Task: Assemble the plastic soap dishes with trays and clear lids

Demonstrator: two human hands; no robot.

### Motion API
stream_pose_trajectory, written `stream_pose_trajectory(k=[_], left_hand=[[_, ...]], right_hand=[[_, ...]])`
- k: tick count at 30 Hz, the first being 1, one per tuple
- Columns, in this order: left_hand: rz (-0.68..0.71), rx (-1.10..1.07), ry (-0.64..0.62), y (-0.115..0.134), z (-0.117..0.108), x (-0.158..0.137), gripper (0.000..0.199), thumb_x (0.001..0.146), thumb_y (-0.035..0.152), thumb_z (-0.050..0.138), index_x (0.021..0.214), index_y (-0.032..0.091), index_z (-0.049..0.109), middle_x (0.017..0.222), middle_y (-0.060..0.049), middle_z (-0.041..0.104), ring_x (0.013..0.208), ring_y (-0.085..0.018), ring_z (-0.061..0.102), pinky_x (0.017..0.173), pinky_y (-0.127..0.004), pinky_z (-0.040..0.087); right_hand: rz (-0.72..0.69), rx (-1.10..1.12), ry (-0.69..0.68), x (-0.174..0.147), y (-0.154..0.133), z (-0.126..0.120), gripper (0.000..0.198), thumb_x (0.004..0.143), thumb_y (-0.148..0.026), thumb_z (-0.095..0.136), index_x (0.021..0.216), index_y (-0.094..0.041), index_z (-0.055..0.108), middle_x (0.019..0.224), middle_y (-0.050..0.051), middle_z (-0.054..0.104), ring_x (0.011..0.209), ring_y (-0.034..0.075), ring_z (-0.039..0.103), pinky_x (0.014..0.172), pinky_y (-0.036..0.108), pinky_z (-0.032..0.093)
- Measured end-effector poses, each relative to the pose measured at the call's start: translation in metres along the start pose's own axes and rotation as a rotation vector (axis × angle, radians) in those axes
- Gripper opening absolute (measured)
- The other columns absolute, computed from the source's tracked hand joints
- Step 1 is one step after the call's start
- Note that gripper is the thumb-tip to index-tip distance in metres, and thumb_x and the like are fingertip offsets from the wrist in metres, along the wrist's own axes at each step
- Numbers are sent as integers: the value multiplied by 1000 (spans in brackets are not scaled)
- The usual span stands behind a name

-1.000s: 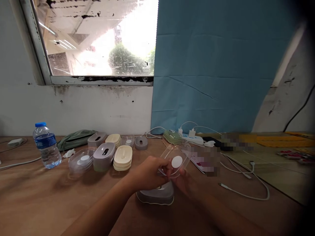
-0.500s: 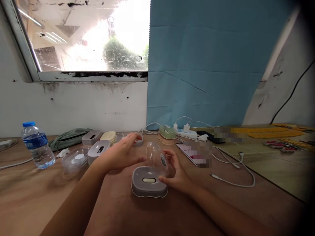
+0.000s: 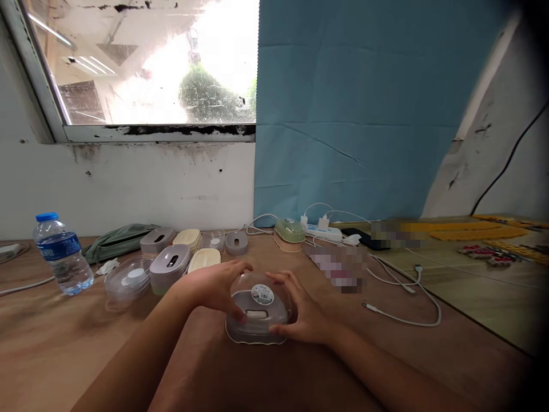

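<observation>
A clear domed plastic lid [image 3: 278, 290] with a round printed sticker [image 3: 262, 294] sits over a grey oval box [image 3: 256, 333] in front of me. The box has a cream insert [image 3: 256, 314] in the slot on its top, seen through the lid. My left hand [image 3: 217, 288] curls round the left side of the lid, thumb near its front. On the right side, my right hand [image 3: 305, 309] grips it with the fingers behind and the thumb at the front. Whether the lid is fully seated on the box, I cannot tell.
To the left stand grey slotted boxes [image 3: 170, 264], cream lids [image 3: 205, 260], stacked clear lids [image 3: 128, 278] and a water bottle [image 3: 63, 254]. A green lidded box [image 3: 290, 232] is at the back. White cables [image 3: 437, 303], a power strip [image 3: 321, 231] and a blurred phone [image 3: 334, 266] lie right.
The clear lid has gone from tilted upright in my right hand to lying over the grey box. My left hand has come down onto it from the back left, where another cream lid now shows.
</observation>
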State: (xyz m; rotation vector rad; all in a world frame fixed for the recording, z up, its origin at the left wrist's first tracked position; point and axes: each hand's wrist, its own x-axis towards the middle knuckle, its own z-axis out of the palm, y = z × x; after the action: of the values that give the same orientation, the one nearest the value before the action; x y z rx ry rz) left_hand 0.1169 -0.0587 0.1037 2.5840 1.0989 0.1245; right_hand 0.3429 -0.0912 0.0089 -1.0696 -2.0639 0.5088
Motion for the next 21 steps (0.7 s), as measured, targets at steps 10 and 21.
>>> stream_pose_trajectory(k=[10,21], left_hand=[[-87,123,-158,1,14,9,66,48,34,67,110,26,47,104,-5,58,86,-26,58,63,-28,43],[-63,121,-179,-4,19,16,72,49,31,67,117,26,43,113,-6,55,90,-26,57,68,-29,45]], right_hand=[[71,17,-163,1,0,3,86,51,-48,74,124,-23,37,116,6,37,110,23,41,94,35,36],[95,23,-196,2,8,1,86,48,-47,75,122,-22,37,117,7,39,110,23,41,94,35,36]])
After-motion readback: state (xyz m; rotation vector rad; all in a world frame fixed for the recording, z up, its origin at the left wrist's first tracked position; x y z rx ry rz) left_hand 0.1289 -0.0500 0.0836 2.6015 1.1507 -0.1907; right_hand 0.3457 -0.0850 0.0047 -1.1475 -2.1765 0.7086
